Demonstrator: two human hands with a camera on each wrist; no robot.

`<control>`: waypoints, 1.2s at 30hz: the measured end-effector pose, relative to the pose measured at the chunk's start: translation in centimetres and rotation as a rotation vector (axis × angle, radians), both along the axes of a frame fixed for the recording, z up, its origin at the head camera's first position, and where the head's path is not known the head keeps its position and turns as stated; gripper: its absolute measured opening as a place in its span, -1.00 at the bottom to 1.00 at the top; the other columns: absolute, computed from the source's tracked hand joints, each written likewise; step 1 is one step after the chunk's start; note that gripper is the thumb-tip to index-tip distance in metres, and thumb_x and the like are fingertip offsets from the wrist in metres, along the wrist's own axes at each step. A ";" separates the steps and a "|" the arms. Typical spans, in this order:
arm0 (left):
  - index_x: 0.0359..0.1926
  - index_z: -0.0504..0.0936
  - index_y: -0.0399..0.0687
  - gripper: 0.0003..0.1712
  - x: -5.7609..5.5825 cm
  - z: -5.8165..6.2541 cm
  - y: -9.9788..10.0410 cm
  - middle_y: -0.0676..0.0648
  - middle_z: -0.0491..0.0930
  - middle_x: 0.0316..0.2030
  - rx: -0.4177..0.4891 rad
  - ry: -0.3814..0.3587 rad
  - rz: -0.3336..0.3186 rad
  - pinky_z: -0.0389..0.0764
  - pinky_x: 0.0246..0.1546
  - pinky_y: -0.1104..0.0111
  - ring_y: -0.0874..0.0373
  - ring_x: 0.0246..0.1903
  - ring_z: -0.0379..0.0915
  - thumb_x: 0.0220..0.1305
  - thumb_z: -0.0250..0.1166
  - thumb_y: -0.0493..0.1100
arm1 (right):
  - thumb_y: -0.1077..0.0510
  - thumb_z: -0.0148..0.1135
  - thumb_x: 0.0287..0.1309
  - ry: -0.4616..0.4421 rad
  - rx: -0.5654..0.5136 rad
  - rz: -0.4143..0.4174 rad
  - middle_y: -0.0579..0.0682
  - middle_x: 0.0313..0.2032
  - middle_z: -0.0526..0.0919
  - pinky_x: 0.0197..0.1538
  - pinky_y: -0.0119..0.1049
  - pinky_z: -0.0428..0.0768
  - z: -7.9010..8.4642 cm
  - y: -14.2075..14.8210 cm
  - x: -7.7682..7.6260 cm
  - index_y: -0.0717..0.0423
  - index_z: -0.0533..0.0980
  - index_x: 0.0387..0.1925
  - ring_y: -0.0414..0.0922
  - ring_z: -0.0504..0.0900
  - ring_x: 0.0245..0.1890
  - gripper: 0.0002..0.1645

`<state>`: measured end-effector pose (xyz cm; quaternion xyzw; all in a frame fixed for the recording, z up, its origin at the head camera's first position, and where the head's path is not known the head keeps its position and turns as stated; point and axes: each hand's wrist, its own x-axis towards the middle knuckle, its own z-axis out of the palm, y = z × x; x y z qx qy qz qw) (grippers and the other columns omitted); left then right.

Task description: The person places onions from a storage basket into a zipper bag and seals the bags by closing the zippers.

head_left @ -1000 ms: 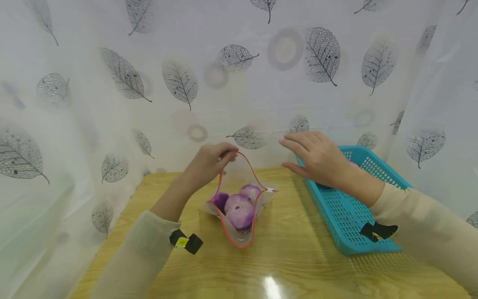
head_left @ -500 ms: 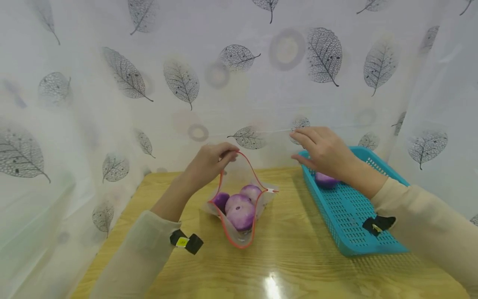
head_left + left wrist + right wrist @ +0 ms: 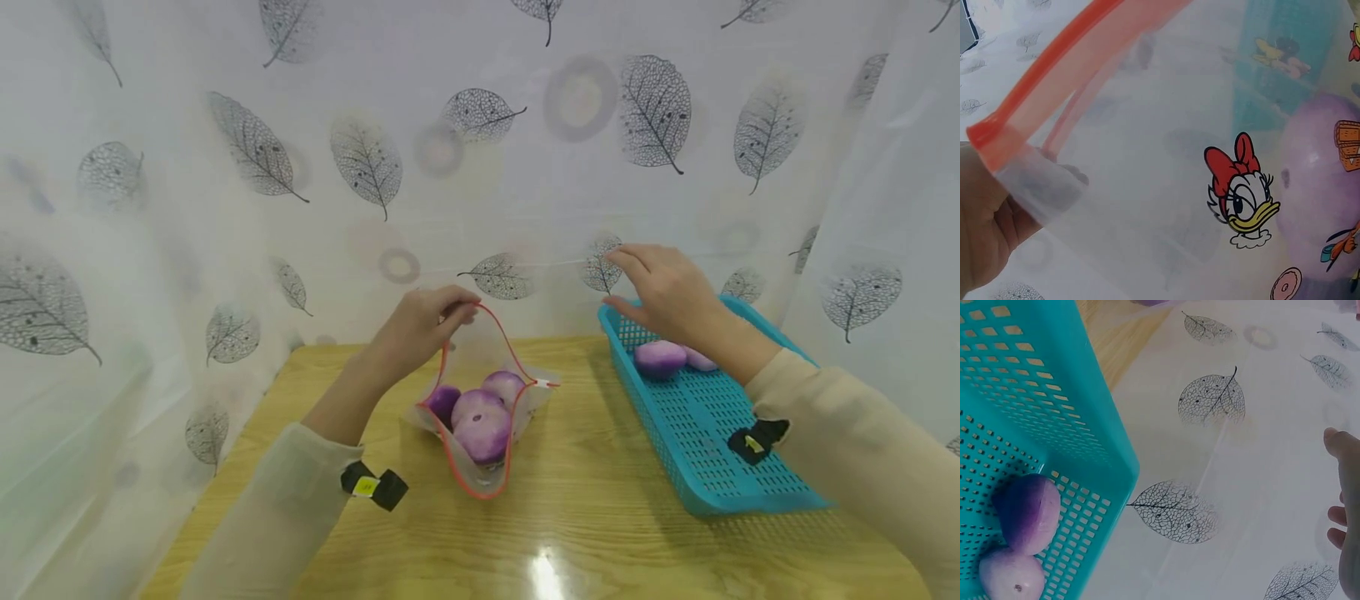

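My left hand (image 3: pixel 426 327) pinches the top rim of a clear zip bag (image 3: pixel 478 343) with a red slider seal, holding its mouth wide. Several purple-and-white round vegetables (image 3: pixel 482 427), turnip-like, sit inside the bag. Cartoon prints cover its wall in the left wrist view, where the left hand (image 3: pixel 986 231) grips a corner. Above the far end of a blue basket (image 3: pixel 678 454) hovers my right hand (image 3: pixel 666 287), fingers extended and holding nothing. Two more vegetables lie in the basket, a purple one (image 3: pixel 1030 514) and a paler one (image 3: pixel 1012 576), side by side.
The wooden table (image 3: pixel 570 517) carries the bag near its middle and the perforated basket at its right. A whitish leaf-printed curtain (image 3: pixel 495 200) hangs right behind the table and along both sides.
My right hand has moved right and slightly up over the basket, uncovering the vegetables in it. The left hand and the bag have stayed put.
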<state>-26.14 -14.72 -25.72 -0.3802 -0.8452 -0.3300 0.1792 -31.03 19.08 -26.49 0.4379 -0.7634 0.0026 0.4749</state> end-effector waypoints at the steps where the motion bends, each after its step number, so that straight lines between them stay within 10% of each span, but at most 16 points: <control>1: -0.12 0.61 -0.30 -0.82 0.0 0.0 0.0 -0.15 0.70 -0.32 -0.001 0.003 0.000 0.58 -0.56 0.55 0.09 -0.40 0.62 0.32 0.15 -0.34 | -0.22 -0.09 0.35 -0.003 0.000 -0.005 0.37 -0.17 0.59 -0.23 0.13 0.62 0.0 0.2 -0.1 0.45 0.45 -0.02 0.27 0.60 -0.23 -0.27; 16: -0.13 0.62 -0.32 -0.82 0.1 -0.1 0.0 -0.16 0.70 -0.32 0.006 0.004 -0.008 0.58 -0.57 0.55 0.07 -0.37 0.64 0.31 0.15 -0.36 | 0.09 0.47 -0.21 -0.132 -0.002 -0.172 0.37 -0.14 0.57 -0.22 0.13 0.60 -1.1 2.7 -2.4 0.46 0.42 0.02 0.28 0.58 -0.20 -0.23; 36: -0.12 0.62 -0.29 -0.82 0.1 -0.1 -0.2 -0.15 0.71 -0.31 0.000 0.012 0.017 0.58 -0.55 0.56 0.09 -0.36 0.65 0.33 0.15 -0.33 | 0.05 0.32 0.09 -0.508 -0.028 -0.543 0.40 -0.02 0.51 -0.05 0.13 0.56 -5.3 5.0 -4.7 0.41 0.34 0.13 0.28 0.52 -0.04 -0.31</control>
